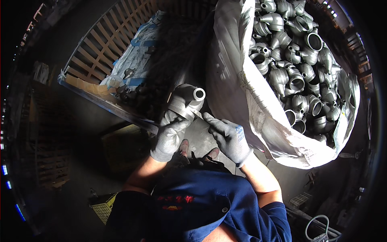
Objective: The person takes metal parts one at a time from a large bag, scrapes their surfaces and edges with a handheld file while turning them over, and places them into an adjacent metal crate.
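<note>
A grey metal casting [182, 100], rounded with a short round spout and a ridged collar, is held up in front of me. My left hand [169, 139], in a grey-coated glove, is closed around its lower end. My right hand [229, 139], gloved alike, comes in from the right with its fingers pinched together. Between those fingertips and the casting shows a thin, flat, pale strip [196, 113], its tip against the casting near the collar. What kind of tool the strip is, I cannot tell.
To the right stands a large white bulk bag [238, 88] full of similar castings [298, 78]. At the back left, a slatted crate [94, 60] holds a white and blue sheet [135, 60] and more castings in shadow. A yellow crate [104, 207] sits lower left; a cable loop [308, 230] lies lower right.
</note>
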